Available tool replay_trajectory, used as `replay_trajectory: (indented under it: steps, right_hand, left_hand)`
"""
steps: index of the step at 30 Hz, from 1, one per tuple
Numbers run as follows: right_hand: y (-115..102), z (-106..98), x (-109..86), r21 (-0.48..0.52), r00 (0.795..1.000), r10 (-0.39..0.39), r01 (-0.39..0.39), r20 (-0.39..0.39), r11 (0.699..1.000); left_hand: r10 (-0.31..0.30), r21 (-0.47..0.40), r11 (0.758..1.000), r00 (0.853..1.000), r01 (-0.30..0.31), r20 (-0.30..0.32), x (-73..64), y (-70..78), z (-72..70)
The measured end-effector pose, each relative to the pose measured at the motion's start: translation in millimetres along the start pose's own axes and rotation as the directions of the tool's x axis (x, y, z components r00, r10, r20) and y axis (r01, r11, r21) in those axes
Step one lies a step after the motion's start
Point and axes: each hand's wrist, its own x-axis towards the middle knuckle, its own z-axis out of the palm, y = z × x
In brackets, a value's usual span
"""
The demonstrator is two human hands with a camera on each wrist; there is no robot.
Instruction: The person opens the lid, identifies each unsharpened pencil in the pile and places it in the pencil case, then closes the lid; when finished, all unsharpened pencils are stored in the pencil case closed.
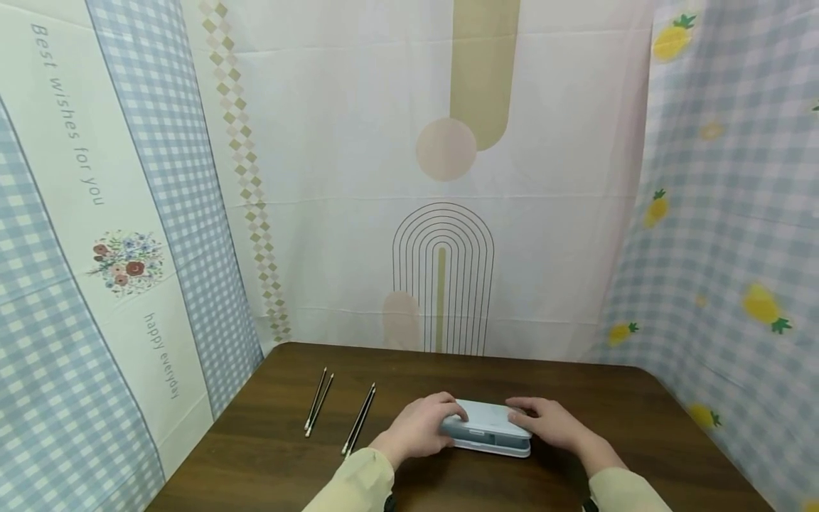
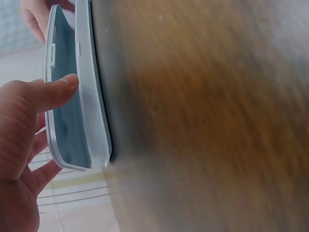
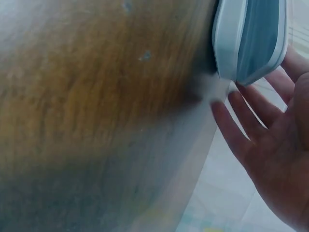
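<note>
A light blue-grey pencil case (image 1: 489, 448) lies on the brown table, its lid (image 1: 489, 416) partly raised along the front. My left hand (image 1: 422, 425) grips the lid at the left end. In the left wrist view its thumb crosses the front of the gap, and the other fingers lie on the lid's outer side. At the right end, my right hand (image 1: 553, 427) touches the lid with loosely extended fingers. The right wrist view shows those fingers (image 3: 260, 106) spread near the end of the case. Little of the inside is visible.
Left of the case, several thin dark pencils (image 1: 360, 419) with white ends lie on the wooden table (image 1: 256, 455). Another pair of pencils (image 1: 318, 404) lies farther left. A patterned white cloth (image 1: 333, 213) hangs behind the table, with checked cloths (image 1: 723, 235) on both sides.
</note>
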Motion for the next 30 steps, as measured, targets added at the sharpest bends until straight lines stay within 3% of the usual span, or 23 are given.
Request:
replay_trajectory:
  steps: [4, 10, 20, 26, 30]
  right_hand:
    - [-2.6, 2.7, -2.1, -0.079, 0.992, -0.106, 0.1, -0.074, 0.992]
    - [-11.7, 8.1, -3.2, -0.229, 0.976, -0.151, 0.113, -0.155, 0.967]
    - [-27.2, 17.0, -8.2, -0.337, 0.953, -0.302, 0.277, -0.024, 0.9]
    - [-26.9, 20.8, -11.0, -0.414, 0.95, -0.311, 0.283, -0.001, 0.865]
    - [-26.6, 22.0, -10.8, -0.433, 0.954, -0.301, 0.274, 0.007, 0.859]
  left_hand:
    - [0.006, 0.053, 0.999, 0.999, -0.004, -0.032, 3.2, 4.5, 3.8]
    - [0.089, 0.258, 0.964, 0.993, -0.067, -0.076, 10.6, 12.7, 7.1]
    - [0.16, 0.384, 0.914, 0.987, -0.135, -0.035, 20.5, 20.9, 13.3]
    - [0.171, 0.443, 0.884, 0.985, -0.146, -0.015, 22.7, 22.6, 16.7]
    - [0.179, 0.45, 0.879, 0.984, -0.158, -0.003, 25.2, 23.8, 19.1]
